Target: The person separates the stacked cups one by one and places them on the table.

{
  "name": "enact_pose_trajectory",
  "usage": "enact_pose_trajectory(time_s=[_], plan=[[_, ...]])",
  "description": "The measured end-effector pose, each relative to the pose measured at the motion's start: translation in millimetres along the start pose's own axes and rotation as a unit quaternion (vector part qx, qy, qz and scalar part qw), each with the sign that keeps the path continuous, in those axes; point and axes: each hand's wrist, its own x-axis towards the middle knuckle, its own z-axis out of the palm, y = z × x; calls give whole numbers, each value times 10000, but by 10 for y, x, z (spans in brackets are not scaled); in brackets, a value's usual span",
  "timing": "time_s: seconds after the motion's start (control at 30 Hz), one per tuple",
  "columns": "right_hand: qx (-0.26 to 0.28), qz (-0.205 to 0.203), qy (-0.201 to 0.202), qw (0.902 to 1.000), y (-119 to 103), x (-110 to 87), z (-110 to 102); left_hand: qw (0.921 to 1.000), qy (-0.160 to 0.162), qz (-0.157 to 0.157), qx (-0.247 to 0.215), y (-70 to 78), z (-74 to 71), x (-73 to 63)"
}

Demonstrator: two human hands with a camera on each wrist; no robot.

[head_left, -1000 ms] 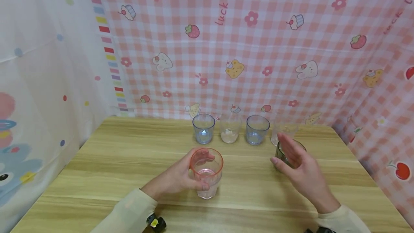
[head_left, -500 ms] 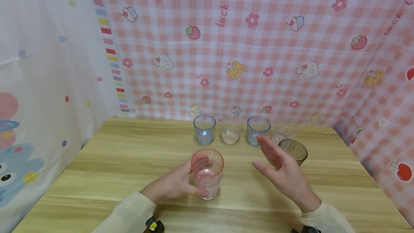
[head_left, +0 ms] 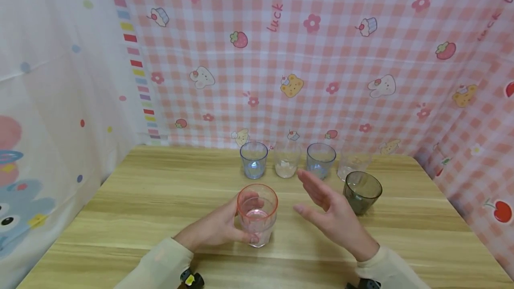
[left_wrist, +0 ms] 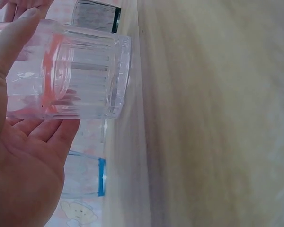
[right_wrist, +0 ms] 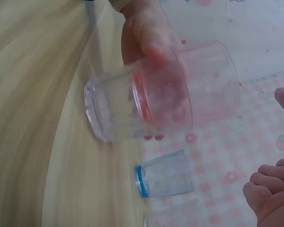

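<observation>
My left hand (head_left: 217, 224) grips a pair of nested plastic cups near the front middle of the table, thumb on the near side and fingers behind. A pink cup (right_wrist: 213, 85) with a red-orange rim sits inside a clear faceted cup (right_wrist: 109, 111), whose base is close over the wood. To the right, my right hand (head_left: 337, 222) is in the air with straight fingers and thumb apart, holding nothing. Behind it at the right stands a smoky grey-green cup (head_left: 362, 193), upright and apart from the hand in the head view.
Along the back of the wooden table (head_left: 160, 182) stands a row: a blue cup (head_left: 254, 162), a clear cup (head_left: 286, 166), another blue cup (head_left: 321, 157) and another clear cup (head_left: 353, 164). A pink checked cloth (head_left: 257, 66) hangs behind them.
My right hand has moved left, away from the smoky cup toward the nested cups, uncovering the smoky cup. My left hand and its cups have stayed nearly in place.
</observation>
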Motion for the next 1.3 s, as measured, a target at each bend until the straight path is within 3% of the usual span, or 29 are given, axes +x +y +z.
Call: enact_pose_trajectory(time_s=[0.63,0.87,1.3], plan=[[217,128,-526,9983,-22,73,288,9997,-69,63,206,-2,-10,-8],[260,-39,-711,9971,9,91,374,9995,-83,114,272,1,-18,-7],[301,366,-824,9955,14,126,484,9999,-62,-1,134,0,-16,0]])
